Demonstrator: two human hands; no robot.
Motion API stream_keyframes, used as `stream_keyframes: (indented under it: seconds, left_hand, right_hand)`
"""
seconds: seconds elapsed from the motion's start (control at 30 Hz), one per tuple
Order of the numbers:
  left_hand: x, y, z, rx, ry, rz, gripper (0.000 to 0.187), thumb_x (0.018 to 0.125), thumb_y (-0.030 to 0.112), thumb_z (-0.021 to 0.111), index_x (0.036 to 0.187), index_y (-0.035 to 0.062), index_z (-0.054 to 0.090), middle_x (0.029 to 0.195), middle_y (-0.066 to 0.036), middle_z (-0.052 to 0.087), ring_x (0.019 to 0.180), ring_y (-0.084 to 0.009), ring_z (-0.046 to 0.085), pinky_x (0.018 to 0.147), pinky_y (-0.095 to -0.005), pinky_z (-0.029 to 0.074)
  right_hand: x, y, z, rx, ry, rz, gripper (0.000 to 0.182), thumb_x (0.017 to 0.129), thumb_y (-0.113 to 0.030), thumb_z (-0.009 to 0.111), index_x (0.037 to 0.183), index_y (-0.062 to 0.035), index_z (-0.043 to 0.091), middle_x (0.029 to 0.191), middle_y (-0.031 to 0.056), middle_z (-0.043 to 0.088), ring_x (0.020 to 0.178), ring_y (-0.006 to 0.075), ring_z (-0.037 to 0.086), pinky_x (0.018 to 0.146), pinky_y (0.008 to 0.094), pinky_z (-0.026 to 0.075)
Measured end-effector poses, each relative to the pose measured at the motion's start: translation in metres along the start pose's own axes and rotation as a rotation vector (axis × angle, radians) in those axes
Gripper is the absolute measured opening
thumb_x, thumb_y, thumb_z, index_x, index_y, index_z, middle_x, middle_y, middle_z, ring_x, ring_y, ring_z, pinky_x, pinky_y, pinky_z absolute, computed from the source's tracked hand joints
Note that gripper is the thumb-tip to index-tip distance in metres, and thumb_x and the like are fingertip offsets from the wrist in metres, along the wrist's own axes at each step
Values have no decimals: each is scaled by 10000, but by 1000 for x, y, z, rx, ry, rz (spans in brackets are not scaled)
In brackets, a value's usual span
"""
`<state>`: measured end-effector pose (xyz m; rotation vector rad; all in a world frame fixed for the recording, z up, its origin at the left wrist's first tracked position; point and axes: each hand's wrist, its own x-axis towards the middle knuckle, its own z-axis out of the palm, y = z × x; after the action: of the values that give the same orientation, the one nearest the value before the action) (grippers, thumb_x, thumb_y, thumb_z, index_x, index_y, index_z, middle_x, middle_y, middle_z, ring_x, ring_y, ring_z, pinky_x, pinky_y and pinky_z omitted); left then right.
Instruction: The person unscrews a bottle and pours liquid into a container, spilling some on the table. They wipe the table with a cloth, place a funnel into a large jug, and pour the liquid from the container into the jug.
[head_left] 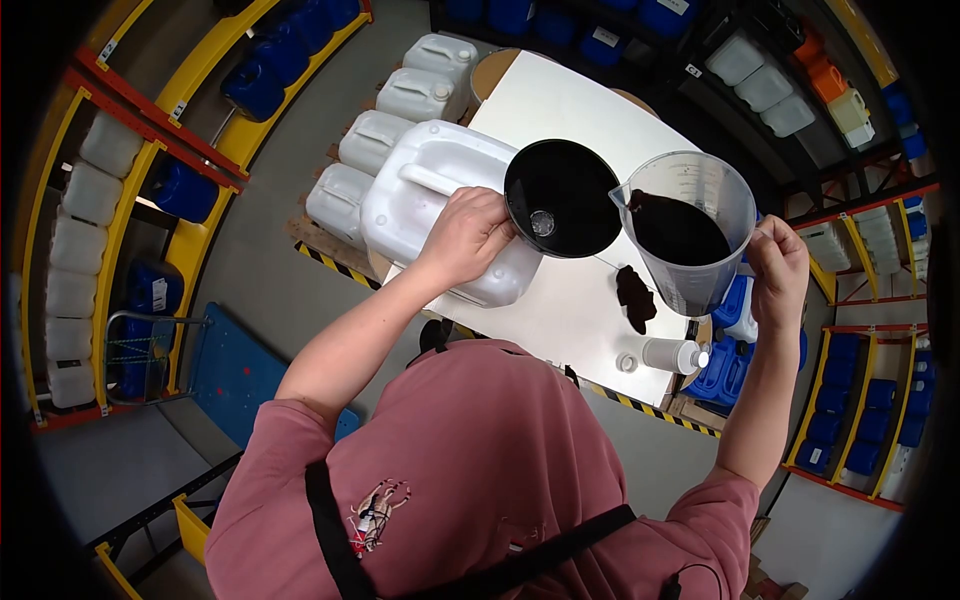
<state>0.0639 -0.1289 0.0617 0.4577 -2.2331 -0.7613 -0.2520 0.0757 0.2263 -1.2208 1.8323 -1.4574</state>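
Head view: left hand (470, 235) pinches funnel (560, 190), right hand (779, 262) clasps jug (738, 220), shelf label (693, 71) reads "C1".

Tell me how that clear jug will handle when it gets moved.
The jug probably feels fairly heavy, since a good pool of dark liquid sits inside. It looks like stiff plastic, see-through and keeping its round shape, so it likely won't sag. With its top open and the right hand gripping only one side, it may slosh or tip if jerked.
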Motion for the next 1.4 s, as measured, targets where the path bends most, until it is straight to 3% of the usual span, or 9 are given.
stream_keyframes:
  seconds: [0.83,0.93,1.0,1.4]
  left_hand:
    - [0,2,-1,-7,12,-14,102,935,175,637,941,85,684,893,-72,663,978,-291,619,940,-409,426]
    - [-1,1,-2,5,-42,-42,124,910,129,647,1026,112,688,1003,-69,702,1046,-289,630,972,-411,424]
    - [1,2,-1,-3,13,-12,103,935,176,637,941,85,684,893,-74,662,977,-293,620,940,-411,427]
    - [1,2,0,3,4,-23,98,931,174,641,924,87,686,877,-70,662,950,-287,619,932,-407,431]
  right_hand:
    - [1,-24,4,-165,-81,1,306,947,-153,614,697,-103,446,640,-88,405,596,8,318,533,219,240]
    - [1,-27,4,-192,-76,-17,309,947,-153,614,693,-99,446,637,-87,407,600,9,319,536,221,243]
    - [1,-28,5,-189,-78,2,310,943,-150,616,690,-94,447,635,-84,410,603,11,321,539,223,245]
    - [1,-32,3,-262,-77,-10,300,926,-151,608,684,-87,444,633,-75,418,608,22,331,552,235,259]
